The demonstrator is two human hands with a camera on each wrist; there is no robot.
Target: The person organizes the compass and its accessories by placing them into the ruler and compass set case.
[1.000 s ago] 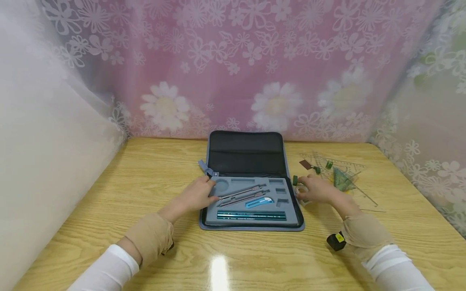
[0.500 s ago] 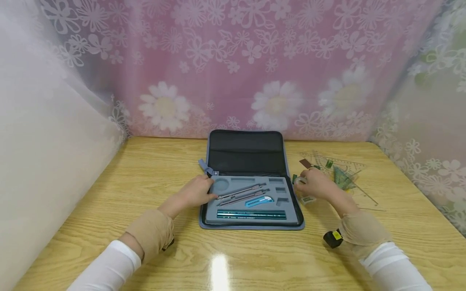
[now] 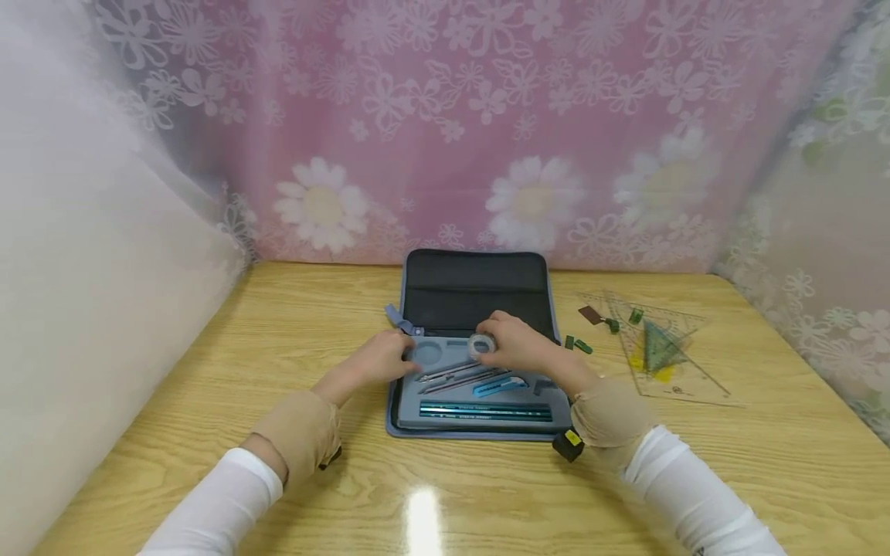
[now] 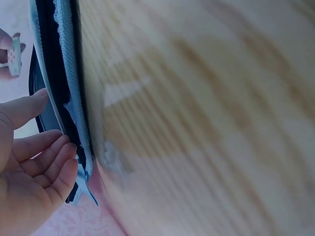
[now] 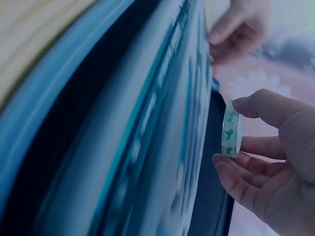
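Observation:
A zip case (image 3: 480,289) lies unfolded on the table, its grey foam tray (image 3: 410,417) at the front. My right hand (image 3: 518,344) pinches a small roll of tape (image 3: 481,345) above the tray; its printed green figures show on the tape roll (image 5: 230,130) in the right wrist view. My left hand (image 3: 375,357) rests at the tray's left edge beside the round recess (image 3: 426,353), with loosely bent fingers (image 4: 49,160) touching the case's rim in the left wrist view. In the tray sit two metal compasses (image 3: 445,372), a blue utility knife (image 3: 499,386) and green pencils (image 3: 484,411).
Right of the case lie clear set squares (image 3: 684,390), a green piece (image 3: 657,347), a brown tag (image 3: 590,314) and small green pieces (image 3: 582,347). A zip pull strap (image 3: 399,318) sticks out at the case's left. A floral curtain (image 3: 431,193) hangs behind the table.
My right hand has lifted the tape roll from the table right of the case and carried it left over the tray. The left hand stays at the case's left edge.

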